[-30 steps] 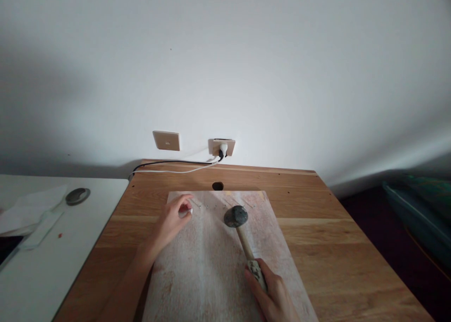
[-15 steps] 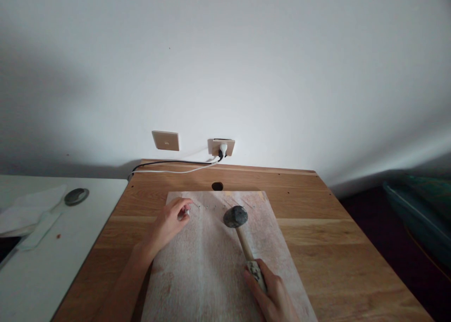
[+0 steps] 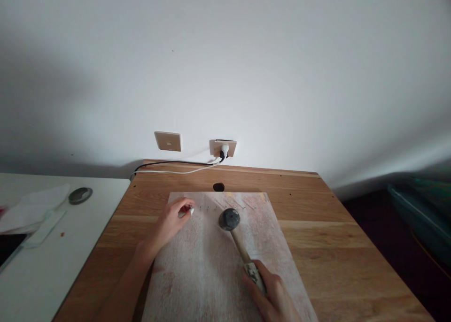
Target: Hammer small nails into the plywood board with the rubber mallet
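Observation:
A pale, worn wooden board point(image 3: 211, 275) lies on a brown wooden desk point(image 3: 317, 237). My right hand point(image 3: 273, 296) grips the wooden handle of a hammer point(image 3: 229, 219), whose dark round head hovers over the far half of the board. My left hand point(image 3: 172, 221) rests on the board's far left part, fingers pinched on a small white thing I cannot name. A row of small nails point(image 3: 211, 208) runs across the board near its far edge, right of my left hand.
A cable hole point(image 3: 218, 187) sits in the desk behind the board. Black and white cables point(image 3: 176, 166) run to a wall socket point(image 3: 222, 148). A white table point(image 3: 42, 247) on the left carries paper and a round grey disc point(image 3: 80, 195). Dark items lie at far right.
The hammer head has shifted slightly left, toward the nail row and my left hand. My left hand stays pinched at the same spot.

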Available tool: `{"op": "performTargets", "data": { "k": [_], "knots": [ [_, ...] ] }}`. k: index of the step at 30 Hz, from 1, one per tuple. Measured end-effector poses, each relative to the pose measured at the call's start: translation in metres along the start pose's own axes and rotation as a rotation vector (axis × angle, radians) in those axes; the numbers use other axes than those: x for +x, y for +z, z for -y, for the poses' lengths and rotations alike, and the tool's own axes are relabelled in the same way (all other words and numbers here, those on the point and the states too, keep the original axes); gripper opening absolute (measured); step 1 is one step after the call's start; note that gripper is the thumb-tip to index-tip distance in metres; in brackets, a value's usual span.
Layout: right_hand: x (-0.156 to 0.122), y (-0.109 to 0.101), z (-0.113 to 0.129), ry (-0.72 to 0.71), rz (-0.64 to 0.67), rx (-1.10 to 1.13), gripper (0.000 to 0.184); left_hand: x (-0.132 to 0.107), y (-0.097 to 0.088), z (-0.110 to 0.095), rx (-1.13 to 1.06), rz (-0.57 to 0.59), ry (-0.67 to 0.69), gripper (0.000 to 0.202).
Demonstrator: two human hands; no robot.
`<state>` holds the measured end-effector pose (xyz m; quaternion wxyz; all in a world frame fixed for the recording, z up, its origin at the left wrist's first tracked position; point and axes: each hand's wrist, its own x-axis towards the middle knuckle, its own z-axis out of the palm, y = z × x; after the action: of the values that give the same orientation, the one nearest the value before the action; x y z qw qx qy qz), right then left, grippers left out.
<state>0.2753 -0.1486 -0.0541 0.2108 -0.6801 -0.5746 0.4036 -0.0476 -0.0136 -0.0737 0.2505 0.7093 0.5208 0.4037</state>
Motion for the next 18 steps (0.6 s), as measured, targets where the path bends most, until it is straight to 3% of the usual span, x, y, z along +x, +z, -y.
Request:
{"op": "performTargets", "data": {
  "k": [12, 18],
  "knots": [
    [0.017, 0.012, 0.037, 0.021, 0.082, 0.031, 0.071, 0.0, 0.002, 0.006, 0.016, -0.011, 0.09, 0.022],
    [0.03, 0.012, 0.073, -0.115, 0.224, -0.032, 0.045, -0.001, 0.002, 0.003, 0.019, -0.027, 0.004, 0.036]
  ]
}}
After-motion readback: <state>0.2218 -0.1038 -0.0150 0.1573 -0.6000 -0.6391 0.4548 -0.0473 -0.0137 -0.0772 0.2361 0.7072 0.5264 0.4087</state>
